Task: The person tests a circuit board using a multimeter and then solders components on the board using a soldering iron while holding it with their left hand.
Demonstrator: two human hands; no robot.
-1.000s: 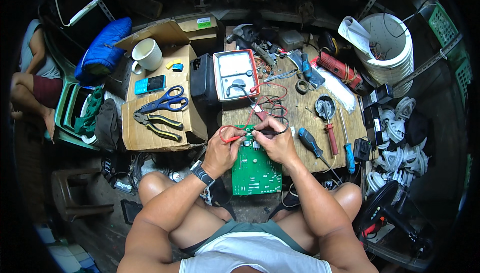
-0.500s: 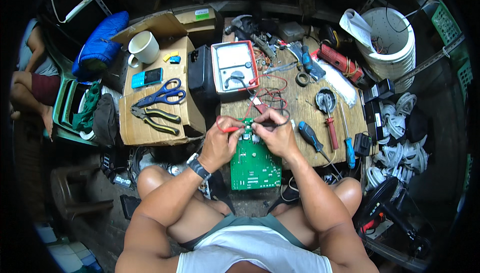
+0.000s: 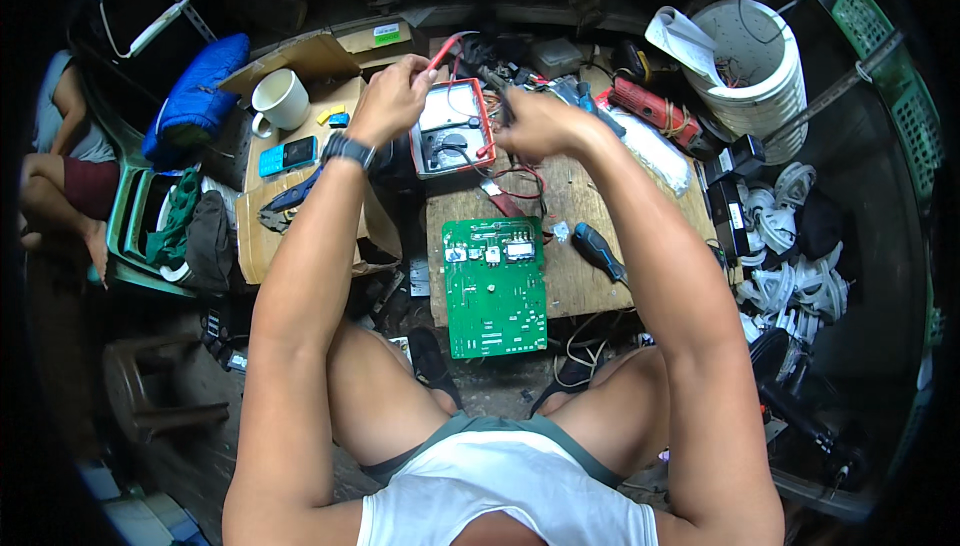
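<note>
My left hand (image 3: 395,101) is raised at the rear of the wooden table, closed on the red test probe (image 3: 448,48), over the left back corner of an open red-rimmed box (image 3: 451,101) with white interior. My right hand (image 3: 535,126) is closed on a black test probe (image 3: 506,103) to the right of that box. Red and black leads hang down from them. The green circuit board (image 3: 495,311) lies alone at the table's front, components near its back edge. A blue screwdriver (image 3: 598,251) is beside it, partly behind my right forearm.
Cardboard (image 3: 255,256) on the left bears a mug (image 3: 280,96) and turquoise phone (image 3: 287,156). A seated person (image 3: 70,166) is at far left. A red power tool (image 3: 645,106) and white bucket (image 3: 775,96) stand back right, white plastic parts (image 3: 775,276) below.
Both hands have left the circuit board and moved up and apart toward the table's back, carrying the probes. The board now shows its upper components.
</note>
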